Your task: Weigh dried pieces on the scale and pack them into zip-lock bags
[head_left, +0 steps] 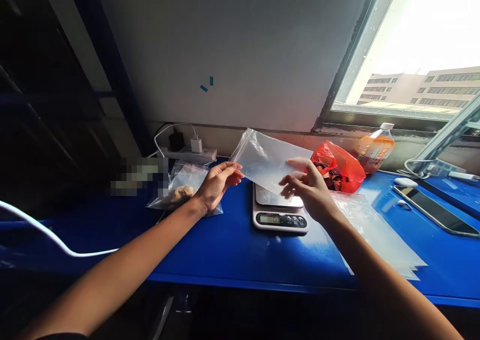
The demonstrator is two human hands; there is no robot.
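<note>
A clear plastic zip bag (268, 155), flat and with nothing visible inside, hangs in the air above a white kitchen scale (281, 220). My left hand (219, 180) pinches its lower left corner near the zip edge. At its right end is my right hand (309, 185), fingers apart and loosely curled; one blurred finger overlaps the bag, and I cannot tell if it presses on it. The scale's small display is lit, and its plate is partly covered by the bag and my right hand. Left of my left hand lies a clear bag with pale pieces (182, 194) in it.
Behind my right forearm lies a stack of clear bags (382, 235). A red plastic bag (339, 167) with dark pieces, an orange drink bottle (377, 147) and a phone (437, 210) stand or lie to the right. A power strip (191, 154) runs along the wall.
</note>
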